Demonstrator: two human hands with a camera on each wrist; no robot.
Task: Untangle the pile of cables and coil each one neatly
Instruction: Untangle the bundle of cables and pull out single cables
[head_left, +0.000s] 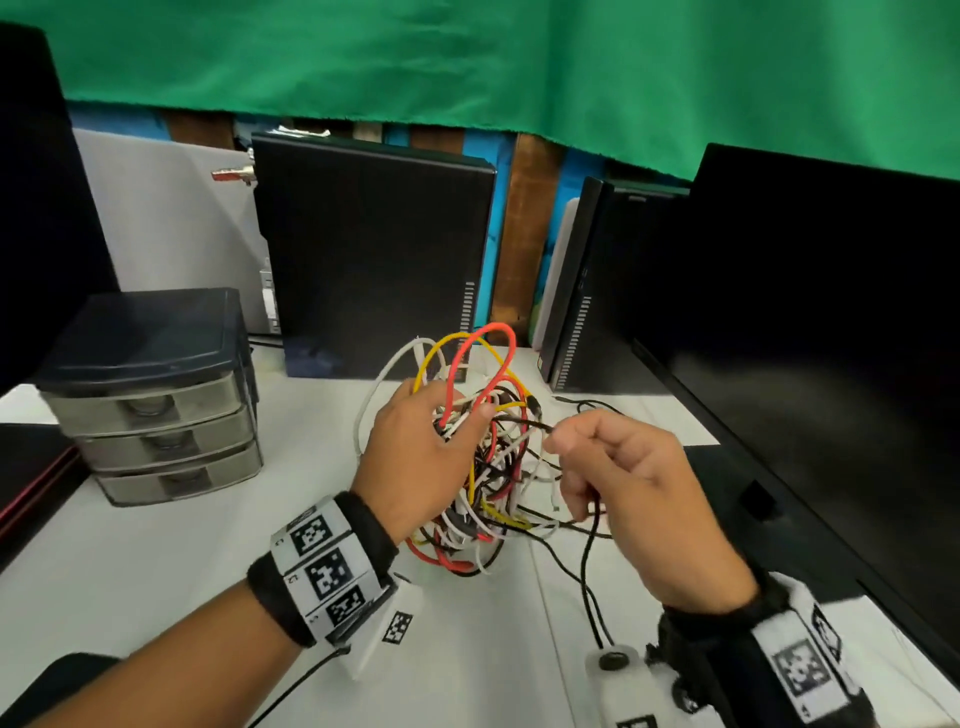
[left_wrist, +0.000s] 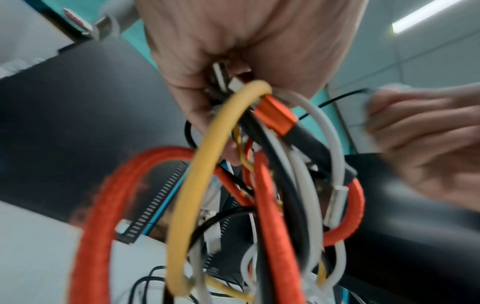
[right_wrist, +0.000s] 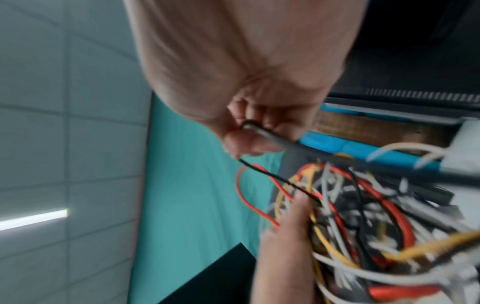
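From the head view, the left hand (head_left: 415, 457) is gripping the tangle (head_left: 483, 467) from its left side, fingers curled into the loops, lifting it just above the white table (head_left: 156, 561). The right hand (head_left: 634, 499) is pinching a thin black cable (head_left: 589, 561) between thumb and forefinger, the rest trailing down to the table. Red and yellow loops are arching upward at the top of the tangle. A grey drawer unit (head_left: 150, 400) is standing well to the left. In the left wrist view, the left hand (left_wrist: 246, 51) is closing round braided red, yellow, smooth white and black strands (left_wrist: 272, 174) hanging mostly downward. In the blurred right wrist view, the right hand (right_wrist: 246, 92) is nipping the black cable (right_wrist: 275, 179), which is running toward the tangle (right_wrist: 363, 226).
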